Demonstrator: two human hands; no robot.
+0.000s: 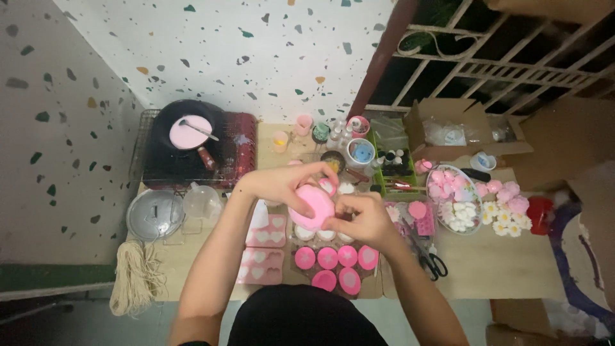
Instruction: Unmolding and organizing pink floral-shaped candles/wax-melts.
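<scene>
Your left hand (282, 184) and right hand (362, 220) both grip the round pink soft silicone mould (312, 206) above the desk (493, 266), at its 9 and 3 o'clock rims; it probably flexes, light and slippery.

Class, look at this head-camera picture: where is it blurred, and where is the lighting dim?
Head view: the left hand, right hand and the pink mould they hold are motion-blurred; the scissors look sharper; the floor edges and window grille lie in dim light.
</scene>
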